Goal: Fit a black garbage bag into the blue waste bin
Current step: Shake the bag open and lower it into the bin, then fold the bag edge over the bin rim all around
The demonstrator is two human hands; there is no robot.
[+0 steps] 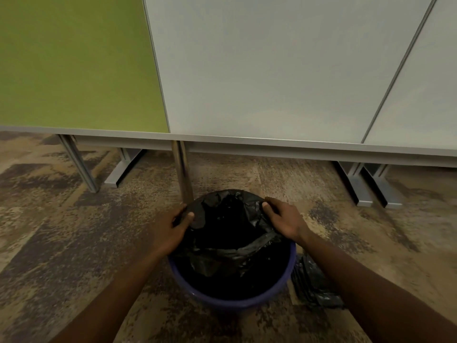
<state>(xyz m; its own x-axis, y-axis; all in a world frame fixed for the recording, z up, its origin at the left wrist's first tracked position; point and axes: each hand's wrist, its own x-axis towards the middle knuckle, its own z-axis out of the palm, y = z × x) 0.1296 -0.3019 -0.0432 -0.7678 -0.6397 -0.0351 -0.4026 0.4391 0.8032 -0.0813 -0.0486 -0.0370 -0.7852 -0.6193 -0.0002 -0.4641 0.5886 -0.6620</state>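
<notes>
A round blue waste bin [230, 299] stands on the carpet below me. A black garbage bag [227, 233] lies in its mouth, stretched over the far rim while its near edge sags inside the bin, leaving the near blue rim bare. My left hand [176, 227] grips the bag's edge at the bin's far left rim, thumb on top. On the far right rim, my right hand [284, 220] pinches the bag's edge in the same way.
Another crumpled black bag [314, 285] lies on the carpet right of the bin. A chrome desk leg [183, 169] stands just behind the bin. Grey and green partition panels [259, 70] and grey metal feet [378, 186] line the back.
</notes>
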